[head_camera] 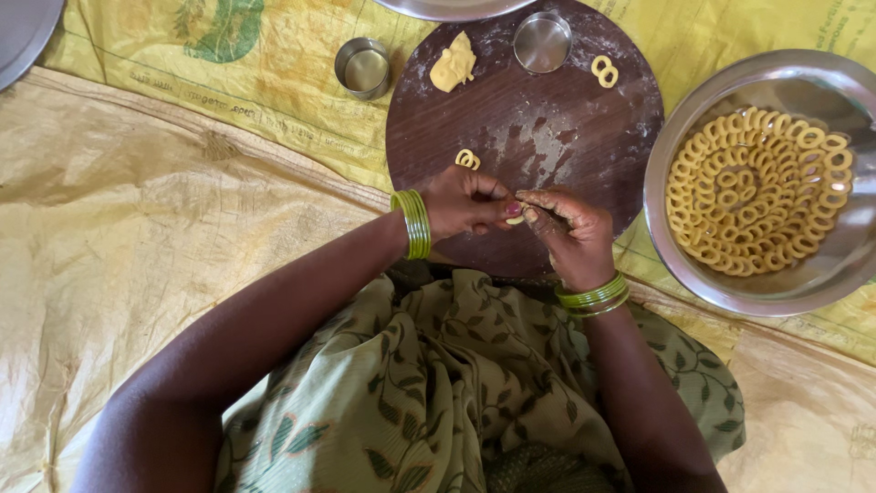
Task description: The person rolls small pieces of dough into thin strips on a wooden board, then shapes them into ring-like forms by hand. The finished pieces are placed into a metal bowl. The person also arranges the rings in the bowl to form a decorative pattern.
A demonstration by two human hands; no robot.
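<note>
Green leaf-print garment (438,383) is filling the bottom, covering the lap. Left hand (465,203) and right hand (570,233) are meeting over the round wooden board (547,128), fingertips of both pinching a small dough piece (516,219), mostly hidden between them. Steel bowl (794,283) of dough rings (757,187) is running off the right edge.

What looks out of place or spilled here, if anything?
Nothing serious. White flour is smeared over the round wooden board. Both hands, left hand and right hand, pinch a small dough piece. The steel bowl holds its rings tidily.
</note>
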